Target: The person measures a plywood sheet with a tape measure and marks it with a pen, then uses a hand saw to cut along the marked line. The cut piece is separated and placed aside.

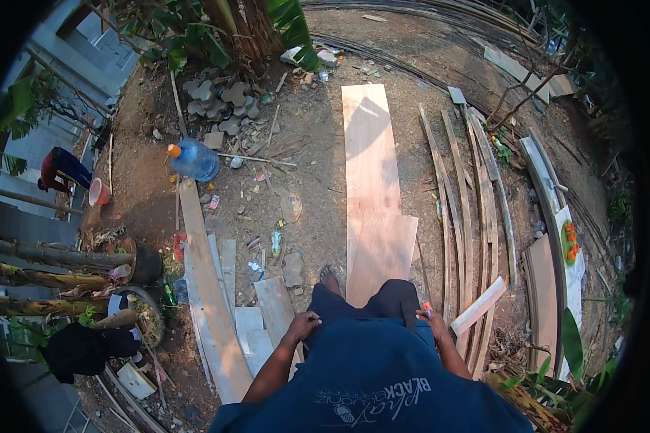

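My left hand [305, 326] is beside my left thigh, its fingers curled in against the dark trousers [339, 303]. Whether they pinch the cloth or something small is too fine to see. At my right thigh, my right hand [433, 322] is closed around a small orange-and-white object [427, 309]; its kind does not show. A short pale wood offcut [479, 306] lies slanted just right of that hand. On the ground ahead of me lies a long wooden board [372, 159], with a shorter board [381, 249] at its near end, close to my bare foot [330, 279].
Long thin timber strips [448, 195] run along the right. More planks [208, 289] lie at left, near a blue water jug [195, 160]. Broken pavers [220, 97] are heaped by a tree. A bent-over person [65, 171] is at far left beside a pink bucket [100, 192].
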{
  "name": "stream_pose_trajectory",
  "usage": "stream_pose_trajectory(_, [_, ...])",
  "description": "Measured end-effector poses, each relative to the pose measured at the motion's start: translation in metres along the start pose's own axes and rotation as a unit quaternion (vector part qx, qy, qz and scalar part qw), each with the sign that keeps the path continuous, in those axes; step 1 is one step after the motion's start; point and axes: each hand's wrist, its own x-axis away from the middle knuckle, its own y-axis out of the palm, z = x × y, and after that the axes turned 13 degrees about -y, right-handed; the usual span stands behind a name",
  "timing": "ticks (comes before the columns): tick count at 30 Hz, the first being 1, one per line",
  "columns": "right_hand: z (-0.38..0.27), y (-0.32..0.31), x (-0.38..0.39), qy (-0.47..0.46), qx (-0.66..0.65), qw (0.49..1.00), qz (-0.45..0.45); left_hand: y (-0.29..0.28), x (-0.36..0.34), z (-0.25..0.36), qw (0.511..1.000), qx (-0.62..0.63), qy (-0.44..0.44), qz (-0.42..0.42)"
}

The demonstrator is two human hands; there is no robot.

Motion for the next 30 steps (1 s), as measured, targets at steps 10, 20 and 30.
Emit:
stream_pose_trajectory(10, [-0.234, 0.129, -0.085, -0.079, 0.299, 0.945, 0.102, -0.179, -0.082, 0.147, 0.989, -0.071, -0.015, -0.130])
stream_pose_trajectory(20, [-0.284, 0.189, -0.177, -0.145, 0.274, 0.938, 0.157, -0.306, -0.148, 0.384, 0.956, -0.161, 0.004, -0.246])
stream_pose_trajectory(30, [-0.331, 0.300, -0.180, 0.050, 0.115, 0.896, 0.425, -0.316, -0.199, 0.560, 0.772, -0.436, -0.176, -0.428])
